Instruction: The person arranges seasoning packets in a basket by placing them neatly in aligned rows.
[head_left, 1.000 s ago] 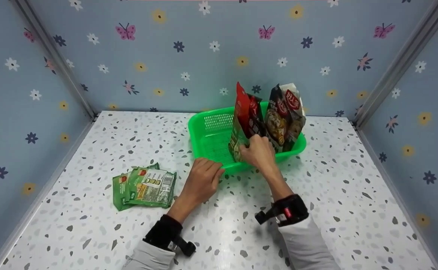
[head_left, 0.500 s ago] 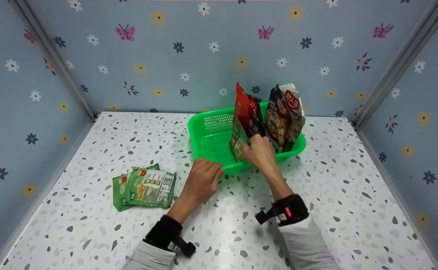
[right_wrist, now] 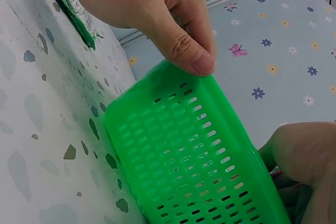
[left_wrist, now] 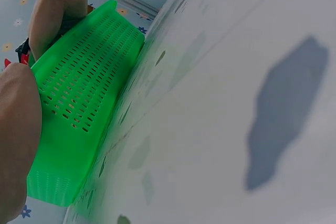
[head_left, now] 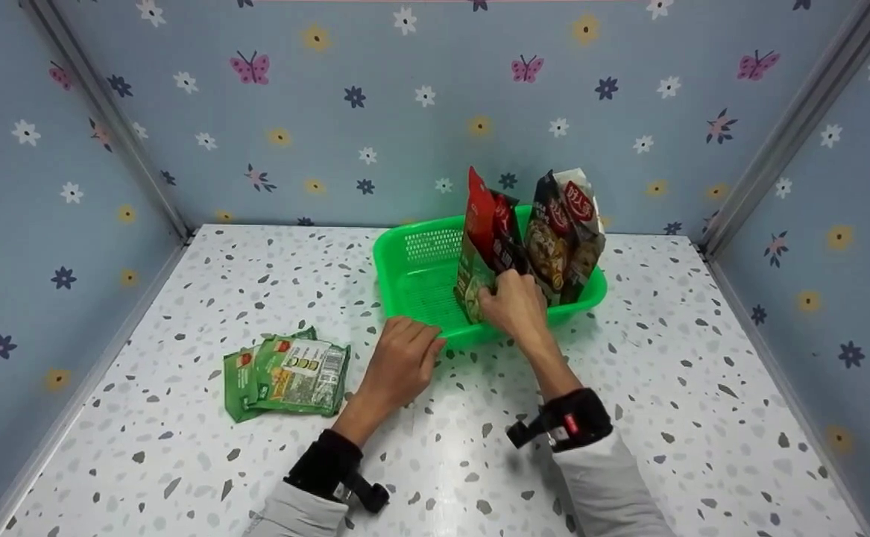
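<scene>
A green plastic basket (head_left: 420, 294) stands on the speckled table. My left hand (head_left: 399, 362) grips its near left rim; in the right wrist view that hand's thumb (right_wrist: 202, 62) lies on the outside of the rim. My right hand (head_left: 517, 302) reaches over the near side into the basket. It holds the lower part of a red and green food pouch (head_left: 479, 231) that stands upright; most of its fingertips are hidden. Right behind this pouch stands a dark one (head_left: 505, 231). Further right in the basket, dark and white pouches (head_left: 550, 246) lean together.
Two flat green packets (head_left: 300, 377) lie overlapping on the table to the left of the basket. A flowered wall panel (head_left: 405, 112) closes off the back, and more panels flank both sides. The basket's left half shows its bare slotted floor.
The right thumb shifts very slightly against the red and green pouch. Both hands, the basket and the packets otherwise stay in place.
</scene>
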Motion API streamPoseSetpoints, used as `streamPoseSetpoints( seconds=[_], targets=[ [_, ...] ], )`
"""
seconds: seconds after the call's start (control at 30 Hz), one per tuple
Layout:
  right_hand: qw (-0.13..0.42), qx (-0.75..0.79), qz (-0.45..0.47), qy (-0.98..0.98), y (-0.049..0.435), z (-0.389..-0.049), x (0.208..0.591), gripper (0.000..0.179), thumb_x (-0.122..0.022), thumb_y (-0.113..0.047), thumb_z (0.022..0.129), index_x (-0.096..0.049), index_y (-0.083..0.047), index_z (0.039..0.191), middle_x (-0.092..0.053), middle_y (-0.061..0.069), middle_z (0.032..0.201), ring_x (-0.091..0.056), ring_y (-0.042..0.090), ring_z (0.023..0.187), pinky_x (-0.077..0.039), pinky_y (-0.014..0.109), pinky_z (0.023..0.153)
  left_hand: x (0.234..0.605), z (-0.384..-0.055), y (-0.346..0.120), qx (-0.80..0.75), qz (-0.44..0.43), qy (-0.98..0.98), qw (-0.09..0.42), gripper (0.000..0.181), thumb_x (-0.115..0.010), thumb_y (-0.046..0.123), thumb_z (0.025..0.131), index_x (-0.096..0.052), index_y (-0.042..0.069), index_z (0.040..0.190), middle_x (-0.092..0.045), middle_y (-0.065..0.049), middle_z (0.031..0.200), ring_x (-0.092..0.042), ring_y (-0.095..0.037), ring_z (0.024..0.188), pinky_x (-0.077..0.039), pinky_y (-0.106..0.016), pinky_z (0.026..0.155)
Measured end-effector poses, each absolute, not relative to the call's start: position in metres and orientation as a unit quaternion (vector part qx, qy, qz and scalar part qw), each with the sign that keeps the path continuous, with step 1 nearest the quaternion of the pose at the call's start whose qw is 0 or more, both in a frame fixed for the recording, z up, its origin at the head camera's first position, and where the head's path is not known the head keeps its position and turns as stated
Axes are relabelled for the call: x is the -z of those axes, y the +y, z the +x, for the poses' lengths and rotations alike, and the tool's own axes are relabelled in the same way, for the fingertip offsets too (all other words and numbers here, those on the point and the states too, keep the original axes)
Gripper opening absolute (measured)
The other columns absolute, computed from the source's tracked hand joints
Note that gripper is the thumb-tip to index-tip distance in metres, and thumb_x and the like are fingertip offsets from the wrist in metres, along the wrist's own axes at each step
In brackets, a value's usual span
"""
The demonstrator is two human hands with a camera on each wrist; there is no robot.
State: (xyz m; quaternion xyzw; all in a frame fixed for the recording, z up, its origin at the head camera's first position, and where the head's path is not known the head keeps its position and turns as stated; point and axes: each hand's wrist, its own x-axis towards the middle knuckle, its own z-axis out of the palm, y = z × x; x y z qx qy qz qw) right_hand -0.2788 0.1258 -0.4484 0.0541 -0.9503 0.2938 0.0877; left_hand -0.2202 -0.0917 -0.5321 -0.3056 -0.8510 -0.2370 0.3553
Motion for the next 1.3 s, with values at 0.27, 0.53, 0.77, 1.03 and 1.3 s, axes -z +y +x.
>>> streamPoseSetpoints(
  seconds=[0.27, 0.53, 0.77, 1.03, 1.3],
  targets=[
    [0.089, -0.294, 0.057, -0.950, 0.125, -0.278, 0.450, 0.055, -0.069, -0.027, 0.110, -0.038, -0.021, 0.064, -0.028, -0.004, 0.057, -0.036, 0.017, 0.048, -0.030, 0.034, 0.050, 0.533, -0.220, -0.092, 0.233, -0.306, -0.850, 0.360, 0.014, -0.076, 0.018, 0.107, -0.082, 0.006, 0.109, -0.084, -0.006, 0.098, -0.076, -0.026, 0.093, -0.058, -0.045, 0.100],
    [0.103, -0.289, 0.060, -0.950, 0.126, -0.278, 0.448, 0.046, -0.071, -0.028, 0.110, -0.050, -0.018, 0.071, -0.034, -0.001, 0.057, -0.042, 0.019, 0.049, -0.032, 0.035, 0.051, 0.531, -0.222, -0.091, 0.225, -0.311, -0.843, 0.376, 0.011, -0.076, 0.017, 0.107, -0.081, 0.007, 0.107, -0.083, -0.005, 0.097, -0.075, -0.025, 0.092, -0.058, -0.045, 0.098],
    [0.100, -0.284, 0.066, -0.951, 0.125, -0.276, 0.446, 0.035, -0.071, -0.033, 0.111, -0.079, 0.001, 0.114, -0.068, 0.019, 0.077, -0.061, 0.029, 0.061, -0.039, 0.038, 0.057, 0.531, -0.223, -0.092, 0.232, -0.311, -0.843, 0.373, 0.012, -0.078, 0.018, 0.106, -0.082, 0.007, 0.108, -0.083, -0.006, 0.097, -0.075, -0.027, 0.093, -0.058, -0.045, 0.098],
    [0.085, -0.303, 0.066, -0.947, 0.124, -0.270, 0.439, 0.059, -0.069, -0.044, 0.112, -0.070, 0.004, 0.146, -0.080, 0.032, 0.115, -0.076, 0.040, 0.082, -0.053, 0.044, 0.066, 0.533, -0.222, -0.092, 0.232, -0.309, -0.846, 0.368, 0.011, -0.077, 0.018, 0.106, -0.082, 0.008, 0.109, -0.083, -0.006, 0.097, -0.076, -0.026, 0.093, -0.058, -0.045, 0.099],
    [0.148, -0.306, 0.081, -0.937, 0.124, -0.260, 0.425, 0.058, -0.070, -0.045, 0.111, -0.074, 0.003, 0.143, -0.082, 0.031, 0.112, -0.078, 0.045, 0.081, -0.065, 0.057, 0.072, 0.533, -0.221, -0.092, 0.226, -0.310, -0.843, 0.377, 0.011, -0.078, 0.017, 0.105, -0.082, 0.008, 0.109, -0.084, -0.006, 0.097, -0.076, -0.026, 0.092, -0.058, -0.045, 0.098]
  ],
)
